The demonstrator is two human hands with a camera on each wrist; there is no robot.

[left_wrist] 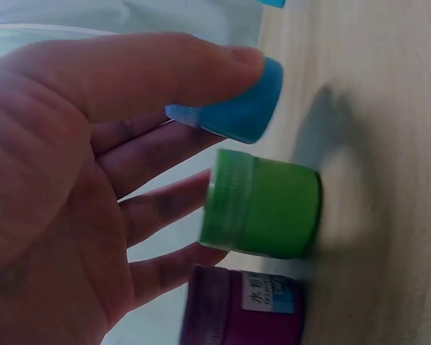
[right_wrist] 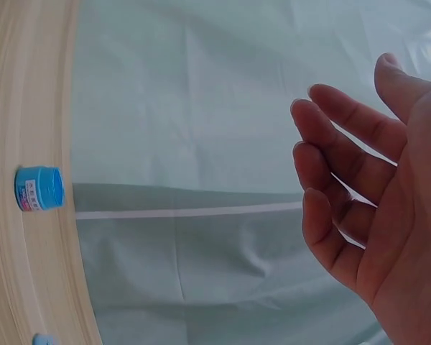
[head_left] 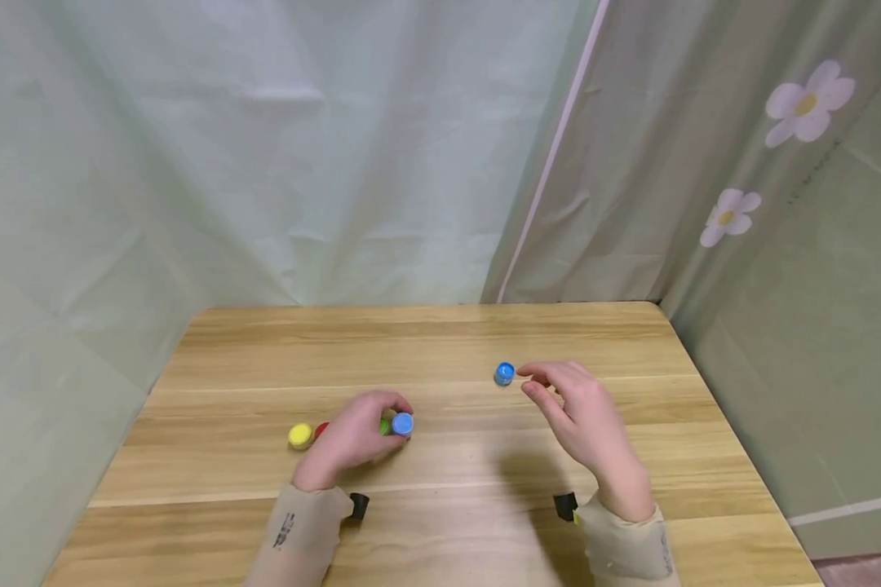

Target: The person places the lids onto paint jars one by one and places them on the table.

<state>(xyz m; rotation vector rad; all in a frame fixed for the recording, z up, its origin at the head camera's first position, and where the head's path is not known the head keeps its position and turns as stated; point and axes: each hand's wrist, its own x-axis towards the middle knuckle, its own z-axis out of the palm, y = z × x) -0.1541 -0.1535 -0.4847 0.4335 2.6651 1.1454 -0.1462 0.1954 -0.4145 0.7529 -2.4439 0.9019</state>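
My left hand [head_left: 358, 430] pinches a light blue paint jar [head_left: 402, 424] between thumb and fingers. In the left wrist view this jar [left_wrist: 250, 104] looks tilted. Beside it stands a green paint jar [left_wrist: 269, 205], then a purple one [left_wrist: 233, 309] with a white label. The left hand partly covers a red jar [head_left: 321, 429]; a yellow jar [head_left: 300, 435] sits at the row's left end. My right hand [head_left: 586, 420], fingers loosely bent, holds nothing. Close to its fingertips but apart from them stands a darker blue jar [head_left: 504, 374], upright on the table.
The jars stand on a wood-grain table [head_left: 440, 522] whose far edge meets a hanging pale green curtain [head_left: 360, 163]. On the right the curtain carries white flowers [head_left: 810, 103]. Black straps [head_left: 565, 506] show at both wrists.
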